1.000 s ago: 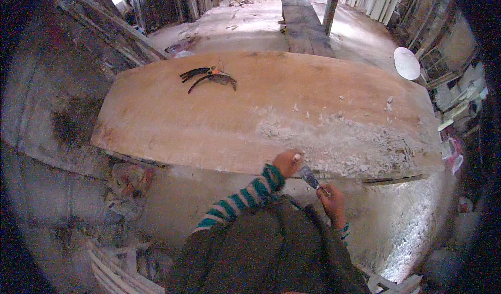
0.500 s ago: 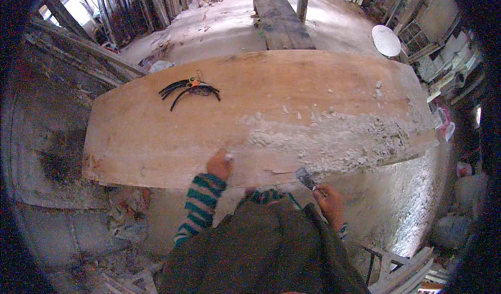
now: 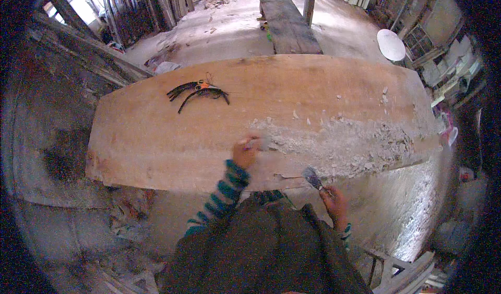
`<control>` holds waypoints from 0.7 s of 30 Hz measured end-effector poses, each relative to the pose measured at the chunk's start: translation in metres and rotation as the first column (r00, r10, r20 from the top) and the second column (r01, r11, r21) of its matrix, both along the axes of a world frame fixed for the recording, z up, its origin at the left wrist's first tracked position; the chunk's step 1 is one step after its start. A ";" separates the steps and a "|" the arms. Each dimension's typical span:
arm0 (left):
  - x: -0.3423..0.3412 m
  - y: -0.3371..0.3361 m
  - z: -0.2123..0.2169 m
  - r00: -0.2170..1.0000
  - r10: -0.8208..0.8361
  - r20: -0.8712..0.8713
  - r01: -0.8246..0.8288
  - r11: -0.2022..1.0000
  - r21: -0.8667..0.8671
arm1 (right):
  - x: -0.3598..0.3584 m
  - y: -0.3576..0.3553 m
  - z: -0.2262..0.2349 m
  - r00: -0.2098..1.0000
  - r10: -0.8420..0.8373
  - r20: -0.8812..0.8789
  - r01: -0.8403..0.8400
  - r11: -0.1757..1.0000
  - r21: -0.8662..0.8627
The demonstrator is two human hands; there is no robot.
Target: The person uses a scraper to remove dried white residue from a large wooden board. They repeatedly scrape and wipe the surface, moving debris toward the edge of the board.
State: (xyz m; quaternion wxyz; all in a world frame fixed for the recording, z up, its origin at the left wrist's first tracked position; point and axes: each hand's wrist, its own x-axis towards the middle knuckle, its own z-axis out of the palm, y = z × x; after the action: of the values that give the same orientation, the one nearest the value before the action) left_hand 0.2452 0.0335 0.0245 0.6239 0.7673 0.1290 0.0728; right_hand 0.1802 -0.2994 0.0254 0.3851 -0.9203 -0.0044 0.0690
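A wide wooden board [image 3: 156, 153] lies across in front of me, its right half strewn with pale flakes and crumbs [image 3: 360, 145]. My right hand [image 3: 335, 206] grips the handle of a small flat scraper [image 3: 312, 177]; the grey blade points up and left at the board's near edge. Over the left end of the flakes is my left hand [image 3: 246, 152], fingers curled together and slightly blurred. Whatever they pinch, if anything, is too small to make out. Farther back on the board rests a bundle of black strips [image 3: 190, 91] with a small orange piece [image 3: 203, 85] on it.
Behind the board a long dark plank bench [image 3: 292, 25] runs away from me, beside a post [image 3: 310, 4]. A round white disc [image 3: 391, 44] stands at the far right. Timber pieces lean along the back left, and slatted wood [image 3: 402, 273] sits at lower right.
My left hand has moved right and farther forward, up to the flakes. The right hand keeps the scraper near the front edge, almost in place. The whole view has shifted slightly.
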 end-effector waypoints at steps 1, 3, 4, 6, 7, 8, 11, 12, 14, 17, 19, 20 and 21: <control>-0.017 0.037 -0.013 0.995 0.083 -0.048 -0.086 0.995 -0.054 | 0.006 0.019 0.019 0.999 0.052 -0.013 -0.053 0.998 -0.044; -0.040 0.080 0.002 0.976 0.207 -0.073 -0.183 0.951 0.251 | 0.007 0.035 0.023 0.995 0.101 -0.007 -0.101 0.987 -0.126; -0.053 0.096 -0.006 0.964 0.258 0.067 -0.265 0.952 0.152 | 0.008 0.040 0.011 0.992 0.126 0.020 -0.122 0.982 -0.143; -0.067 0.108 -0.010 0.938 0.282 0.199 -0.311 0.941 0.134 | 0.012 0.055 -0.012 0.989 0.142 0.050 -0.131 0.976 -0.173; -0.071 0.107 -0.014 0.940 0.324 0.105 -0.333 0.939 0.086 | 0.015 0.066 -0.020 0.989 0.136 0.055 -0.124 0.975 -0.182; -0.075 0.105 -0.021 0.934 0.356 0.007 -0.356 0.934 0.042 | 0.019 0.075 -0.027 0.990 0.129 0.060 -0.115 0.975 -0.189; -0.078 0.094 -0.052 0.942 0.318 0.110 -0.336 0.907 0.252 | 0.037 0.092 -0.038 0.983 0.140 0.114 -0.111 0.966 -0.234; -0.075 0.080 -0.043 0.930 0.342 0.136 -0.366 0.900 0.238 | 0.041 0.092 -0.035 0.985 0.140 0.100 -0.115 0.968 -0.223; -0.074 0.072 -0.045 0.919 0.374 0.125 -0.391 0.905 0.168 | 0.043 0.089 -0.025 0.988 0.133 0.072 -0.117 0.973 -0.200; -0.078 0.074 -0.056 0.922 0.376 0.091 -0.385 0.913 0.130 | 0.027 0.080 -0.023 0.982 0.182 0.052 -0.163 0.955 -0.248; -0.082 0.071 -0.036 0.941 0.315 0.122 -0.337 0.896 0.290 | 0.011 0.078 -0.017 0.991 0.136 0.016 -0.130 0.970 -0.208; -0.083 0.072 -0.030 0.946 0.312 0.086 -0.323 0.893 0.315 | 0.009 0.079 -0.015 0.993 0.119 -0.005 -0.118 0.975 -0.189; -0.083 0.071 -0.023 0.954 0.296 0.048 -0.295 0.893 0.339 | 0.013 0.085 -0.015 0.995 0.095 0.008 -0.090 0.971 -0.220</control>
State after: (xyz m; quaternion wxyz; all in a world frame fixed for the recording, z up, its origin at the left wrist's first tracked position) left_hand 0.1625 0.1048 0.0014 0.4622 0.8357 0.2308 0.1862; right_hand 0.1930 -0.2140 0.0101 0.2776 -0.9565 -0.0433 0.0782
